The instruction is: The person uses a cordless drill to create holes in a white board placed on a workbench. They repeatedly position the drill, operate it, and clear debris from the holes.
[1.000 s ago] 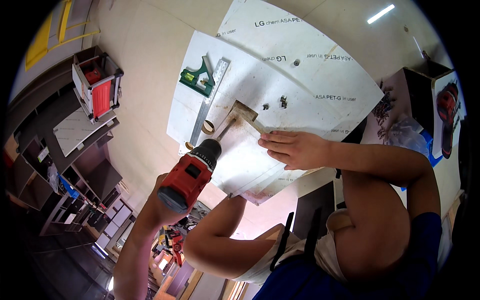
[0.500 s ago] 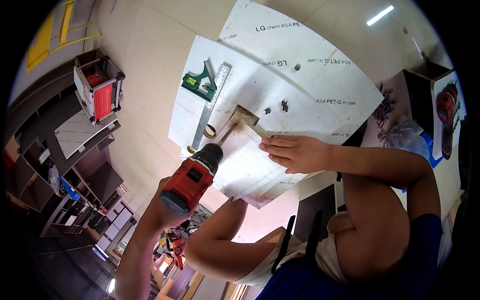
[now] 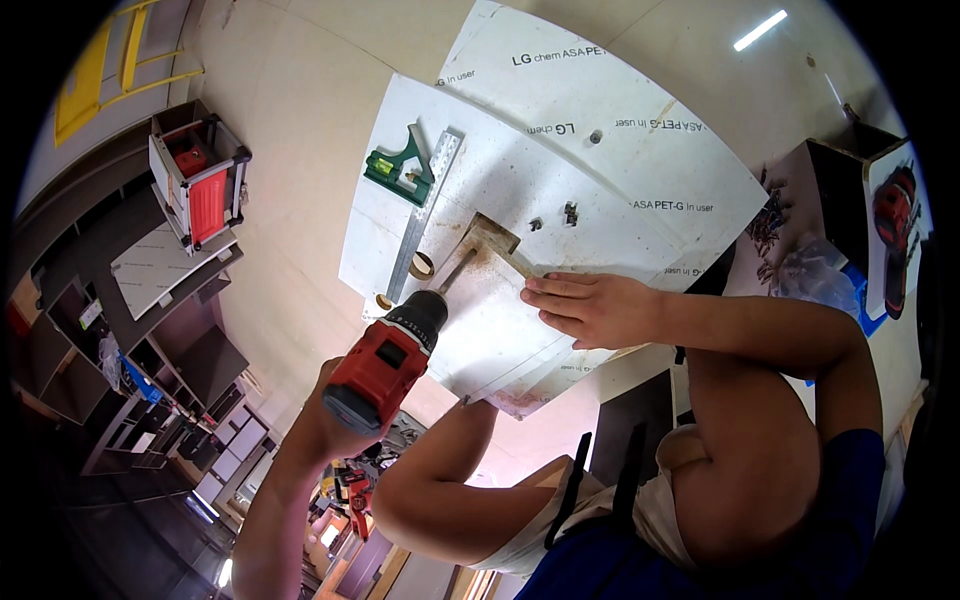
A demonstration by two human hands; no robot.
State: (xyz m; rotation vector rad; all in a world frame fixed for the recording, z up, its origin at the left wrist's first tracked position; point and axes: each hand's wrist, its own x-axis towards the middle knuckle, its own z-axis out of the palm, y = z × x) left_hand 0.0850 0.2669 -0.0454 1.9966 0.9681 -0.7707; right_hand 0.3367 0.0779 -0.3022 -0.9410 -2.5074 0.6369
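Note:
My left hand (image 3: 343,432) is closed round the grip of a red cordless drill (image 3: 373,372), and the drill body hides most of its fingers. A long bit (image 3: 459,270) runs from the black chuck to the sawdust beside a rectangular cutout in the white board (image 3: 540,180). Whether the bit's tip is inside the board I cannot tell. My right hand (image 3: 600,308) lies flat on the board right of the bit, its fingers stretched out. A combination square with a green head (image 3: 403,168) and steel rule lies across the board left of the cutout.
Small metal fittings (image 3: 570,214) sit on the board, which has two round holes near its left edge. Another red power tool (image 3: 893,220) rests on a cabinet panel at far right, near scattered screws (image 3: 768,225). A red-and-grey cart (image 3: 205,185) and dark cabinet parts stand at left.

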